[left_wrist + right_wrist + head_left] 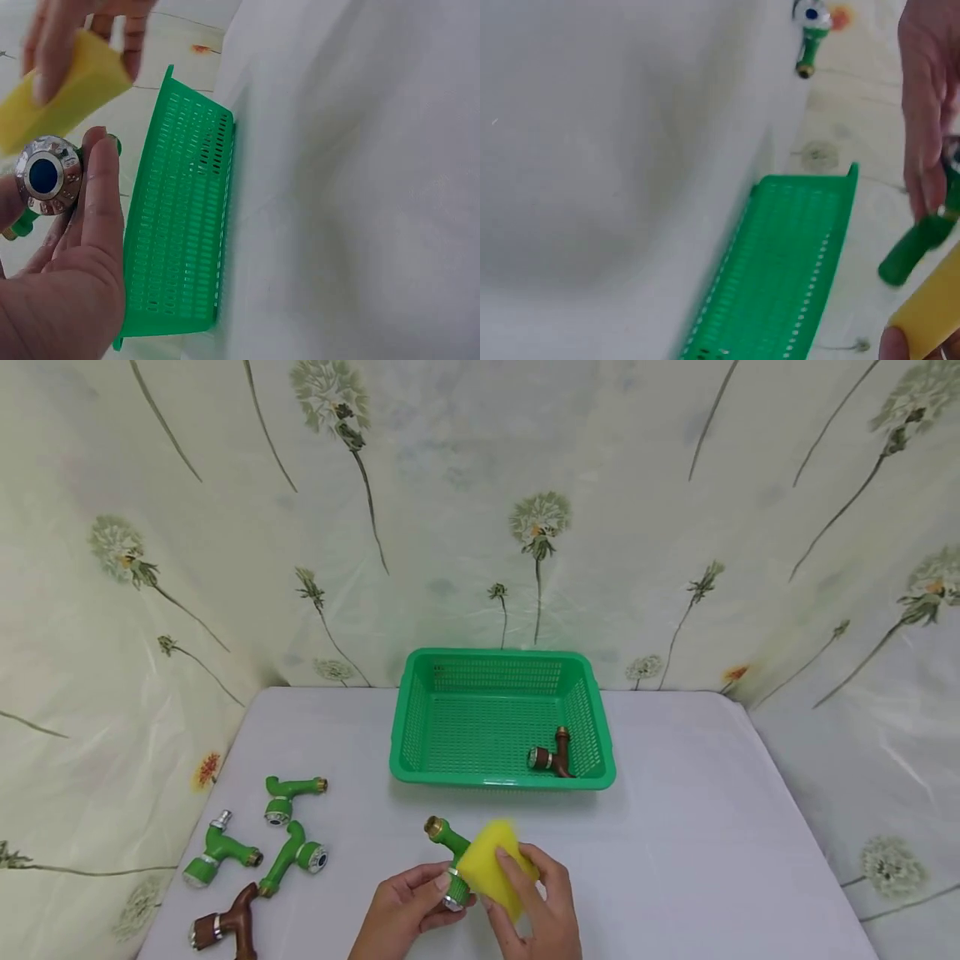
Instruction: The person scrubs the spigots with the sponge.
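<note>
My left hand [408, 902] grips a green tap [448, 839] by its round knob, with the brass threaded end pointing up and away. In the left wrist view the knob's silver face with a dark blue centre [43, 175] shows between thumb and fingers. My right hand [543, 902] pinches a yellow sponge [491, 864], which overlaps the tap's side in the head view. Seen from the right wrist, the sponge [930, 307] is close beside the tap's green spout [915, 251].
A green plastic basket [502, 779] stands beyond the hands, holding a brown tap [561, 753]. To the left lie several more taps: green ones [294, 787], [219, 852], [288, 860] and a brown one [232, 922]. Flower-patterned sheeting [465, 527] rises behind the white table [690, 827].
</note>
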Demonstrator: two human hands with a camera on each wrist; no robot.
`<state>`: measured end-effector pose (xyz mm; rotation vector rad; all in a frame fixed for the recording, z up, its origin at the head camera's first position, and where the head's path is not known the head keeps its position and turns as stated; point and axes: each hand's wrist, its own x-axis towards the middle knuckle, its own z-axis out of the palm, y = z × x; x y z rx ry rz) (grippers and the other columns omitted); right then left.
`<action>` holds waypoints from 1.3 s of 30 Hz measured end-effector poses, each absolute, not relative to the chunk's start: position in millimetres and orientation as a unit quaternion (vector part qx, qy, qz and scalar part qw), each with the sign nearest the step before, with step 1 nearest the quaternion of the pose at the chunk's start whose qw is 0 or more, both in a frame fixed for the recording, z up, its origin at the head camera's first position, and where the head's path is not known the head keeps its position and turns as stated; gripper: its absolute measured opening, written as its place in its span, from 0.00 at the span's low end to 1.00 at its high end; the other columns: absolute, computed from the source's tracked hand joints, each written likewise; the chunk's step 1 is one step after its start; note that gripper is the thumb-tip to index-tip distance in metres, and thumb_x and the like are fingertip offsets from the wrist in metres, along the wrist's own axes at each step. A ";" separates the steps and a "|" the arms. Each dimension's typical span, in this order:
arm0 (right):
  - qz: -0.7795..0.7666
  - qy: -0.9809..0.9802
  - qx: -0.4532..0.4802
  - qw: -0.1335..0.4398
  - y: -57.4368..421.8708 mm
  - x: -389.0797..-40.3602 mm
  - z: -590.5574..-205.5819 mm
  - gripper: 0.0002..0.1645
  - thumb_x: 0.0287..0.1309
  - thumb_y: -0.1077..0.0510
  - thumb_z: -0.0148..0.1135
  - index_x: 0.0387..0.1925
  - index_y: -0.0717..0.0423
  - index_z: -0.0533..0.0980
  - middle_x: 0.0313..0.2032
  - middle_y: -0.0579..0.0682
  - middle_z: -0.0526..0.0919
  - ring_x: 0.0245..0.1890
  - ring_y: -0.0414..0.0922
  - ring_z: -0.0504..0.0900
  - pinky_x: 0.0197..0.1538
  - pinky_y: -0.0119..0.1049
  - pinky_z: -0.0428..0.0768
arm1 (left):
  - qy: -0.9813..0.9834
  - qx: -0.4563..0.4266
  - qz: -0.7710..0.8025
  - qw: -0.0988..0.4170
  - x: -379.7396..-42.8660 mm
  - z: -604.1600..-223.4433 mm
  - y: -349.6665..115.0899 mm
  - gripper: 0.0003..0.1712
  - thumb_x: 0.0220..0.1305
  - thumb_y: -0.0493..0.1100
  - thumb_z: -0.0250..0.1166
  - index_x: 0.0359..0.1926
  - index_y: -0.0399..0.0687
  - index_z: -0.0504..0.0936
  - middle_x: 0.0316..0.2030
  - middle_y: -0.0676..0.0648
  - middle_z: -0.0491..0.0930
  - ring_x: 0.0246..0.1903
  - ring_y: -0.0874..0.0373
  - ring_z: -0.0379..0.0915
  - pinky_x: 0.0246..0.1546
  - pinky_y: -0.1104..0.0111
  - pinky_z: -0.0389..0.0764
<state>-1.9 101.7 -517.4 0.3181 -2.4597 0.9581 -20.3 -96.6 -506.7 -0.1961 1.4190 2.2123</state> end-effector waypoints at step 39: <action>0.475 -0.871 0.031 0.123 113.6 -5.7 -517.5 0.30 0.54 0.54 0.72 0.59 0.40 0.75 0.55 0.40 0.71 0.53 0.38 0.74 0.53 0.23 0.75 | 0.631 0.005 0.739 0.235 -20.9 -506.8 -98.8 0.23 0.56 0.44 0.72 0.54 0.46 0.81 0.49 0.43 0.82 0.49 0.50 0.79 0.45 0.68 0.82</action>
